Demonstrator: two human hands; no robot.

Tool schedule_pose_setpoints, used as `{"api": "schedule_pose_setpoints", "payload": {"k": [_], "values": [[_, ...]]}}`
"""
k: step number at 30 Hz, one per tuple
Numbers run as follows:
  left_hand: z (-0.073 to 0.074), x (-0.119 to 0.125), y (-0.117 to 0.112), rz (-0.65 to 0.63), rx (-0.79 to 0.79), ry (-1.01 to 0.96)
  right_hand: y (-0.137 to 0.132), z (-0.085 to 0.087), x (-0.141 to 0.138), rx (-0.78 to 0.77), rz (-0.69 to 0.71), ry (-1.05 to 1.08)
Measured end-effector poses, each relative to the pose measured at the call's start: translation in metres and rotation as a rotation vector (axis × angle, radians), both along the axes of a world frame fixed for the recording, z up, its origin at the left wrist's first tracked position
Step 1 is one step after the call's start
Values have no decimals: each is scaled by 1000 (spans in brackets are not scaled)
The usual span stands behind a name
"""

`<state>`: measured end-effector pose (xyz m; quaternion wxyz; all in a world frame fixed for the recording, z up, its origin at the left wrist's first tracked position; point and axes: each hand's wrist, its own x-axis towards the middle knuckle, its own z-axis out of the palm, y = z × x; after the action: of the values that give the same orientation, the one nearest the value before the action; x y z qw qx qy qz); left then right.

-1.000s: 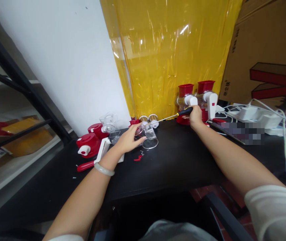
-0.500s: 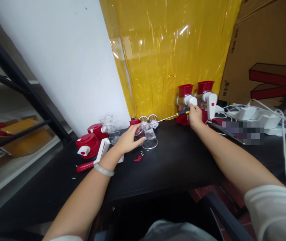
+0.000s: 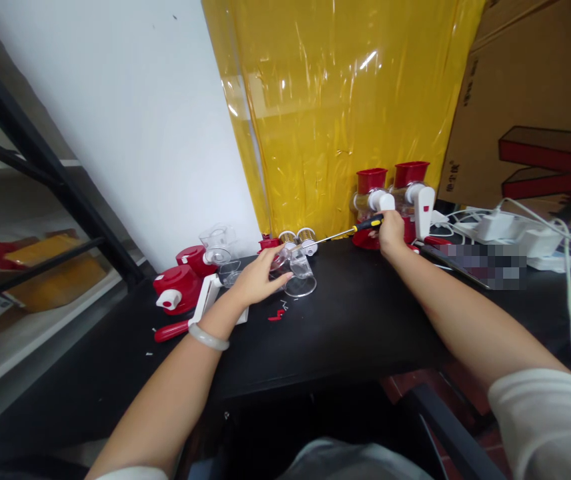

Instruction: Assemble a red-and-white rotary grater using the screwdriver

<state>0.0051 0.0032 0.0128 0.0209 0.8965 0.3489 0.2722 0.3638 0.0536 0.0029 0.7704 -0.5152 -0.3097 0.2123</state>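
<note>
My left hand (image 3: 260,275) is closed around a clear plastic housing (image 3: 301,279) of a rotary grater, its round open end resting toward the black table. In my right hand (image 3: 390,230) is a screwdriver (image 3: 340,235) with a black and yellow handle. Its long shaft points left, and the tip reaches the top of the clear housing by my left fingers; the exact contact point is too small to make out. Just behind the housing lie metal grater drums (image 3: 307,241). Small red pieces (image 3: 276,315) and small pale screw-like bits lie in front of it.
Two red and white rotary graters (image 3: 412,193) stand at the back right. Beside them are a phone-like device (image 3: 460,265) and a power strip with white chargers (image 3: 495,225). Red bases (image 3: 177,288) and a crank handle (image 3: 172,331) lie left. A yellow sheet (image 3: 340,120) hangs behind.
My right hand's fingers have shifted slightly on the screwdriver handle. My left hand and the clear housing stay in place; the view has moved very slightly.
</note>
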Motion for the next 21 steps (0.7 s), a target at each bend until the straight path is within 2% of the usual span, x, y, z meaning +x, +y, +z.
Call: {"api": "schedule_pose_setpoints", "payload": {"k": [15, 21], "values": [[1, 0, -1, 0, -8, -2, 5, -3, 5, -56, -69, -74], [1, 0, -1, 7, -11, 0, 3, -3, 5, -14, 44, 57]]}}
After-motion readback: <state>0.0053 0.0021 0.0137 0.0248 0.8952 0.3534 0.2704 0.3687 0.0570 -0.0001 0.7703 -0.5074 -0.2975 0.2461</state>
